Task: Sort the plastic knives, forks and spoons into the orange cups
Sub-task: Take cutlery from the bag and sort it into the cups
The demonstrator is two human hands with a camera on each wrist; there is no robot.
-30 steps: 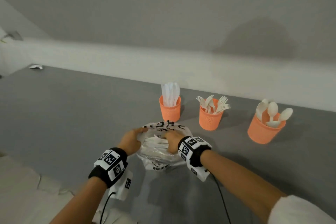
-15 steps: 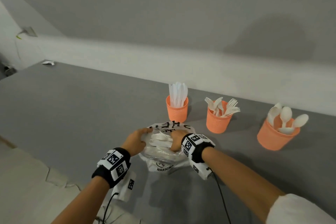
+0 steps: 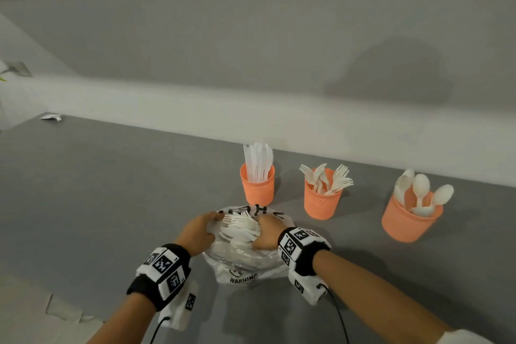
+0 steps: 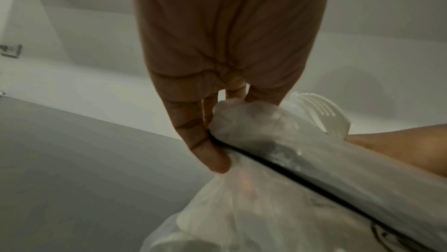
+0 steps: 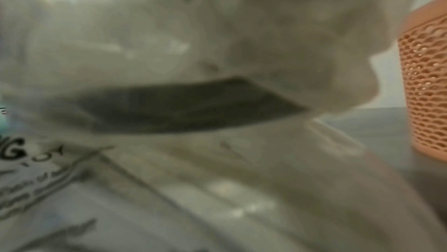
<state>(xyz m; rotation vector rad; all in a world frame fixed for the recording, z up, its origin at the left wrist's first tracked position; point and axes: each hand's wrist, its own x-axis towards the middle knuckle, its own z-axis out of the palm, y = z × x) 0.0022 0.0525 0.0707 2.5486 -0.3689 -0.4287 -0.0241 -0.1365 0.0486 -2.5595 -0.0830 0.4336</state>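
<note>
Three orange cups stand in a row at the back: one with knives (image 3: pixel 257 184), one with forks (image 3: pixel 322 195), one with spoons (image 3: pixel 410 218). In front of the knife cup lies a clear plastic bag (image 3: pixel 243 268) printed with black letters and holding white cutlery. My left hand (image 3: pixel 212 218) pinches the bag's rim (image 4: pixel 232 120) at its left side. My right hand (image 3: pixel 259 229) is inside the bag's mouth, curled round a bundle of white forks (image 3: pixel 240 222) whose tines stick out toward the cups. In the right wrist view only the blurred bag (image 5: pixel 193 45) and a cup (image 5: pixel 425 84) show.
The grey tabletop (image 3: pixel 111 204) runs back to a white ledge and wall. A small white scrap (image 3: pixel 51 117) lies at the far left corner. The table's near-left edge (image 3: pixel 55 301) drops to a pale floor. Cables hang from both wrist bands.
The right hand has drawn a bundle of forks up out of the bag's mouth, so their tines now show. The left hand keeps hold of the bag's rim.
</note>
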